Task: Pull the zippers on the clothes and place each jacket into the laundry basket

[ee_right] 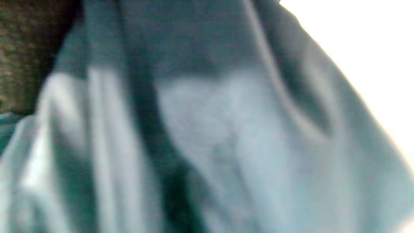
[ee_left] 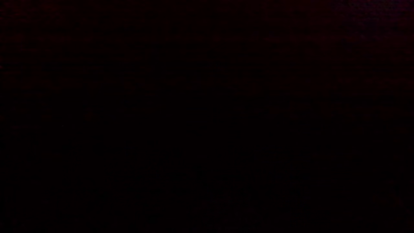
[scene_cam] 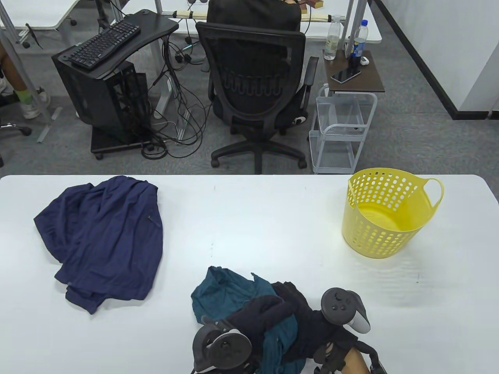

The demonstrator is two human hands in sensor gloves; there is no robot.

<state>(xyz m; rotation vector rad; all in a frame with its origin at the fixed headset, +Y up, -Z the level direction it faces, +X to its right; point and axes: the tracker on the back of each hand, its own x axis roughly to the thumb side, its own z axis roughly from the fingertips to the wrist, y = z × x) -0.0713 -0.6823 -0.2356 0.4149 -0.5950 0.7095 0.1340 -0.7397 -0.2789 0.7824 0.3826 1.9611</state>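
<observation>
A teal jacket (scene_cam: pixel 228 292) lies bunched at the table's near edge, in the middle. My left hand (scene_cam: pixel 269 309) in its black glove curls over the jacket's right part and grips the cloth; its tracker (scene_cam: pixel 223 346) sits just behind. My right hand (scene_cam: pixel 302 317) is buried in the same bunch from the right and holds it, with its tracker (scene_cam: pixel 345 309) above the wrist. Blurred teal jacket cloth (ee_right: pixel 207 129) fills the right wrist view. The left wrist view is black. A navy jacket (scene_cam: pixel 103 237) lies crumpled at the left. The yellow laundry basket (scene_cam: pixel 384 233) stands at the right, with nothing in it.
The white table (scene_cam: pixel 253 218) runs the full width. Beyond its far edge stand a black office chair (scene_cam: pixel 257 89), a white wire cart (scene_cam: pixel 339 132) and a computer stand with a keyboard (scene_cam: pixel 105 43).
</observation>
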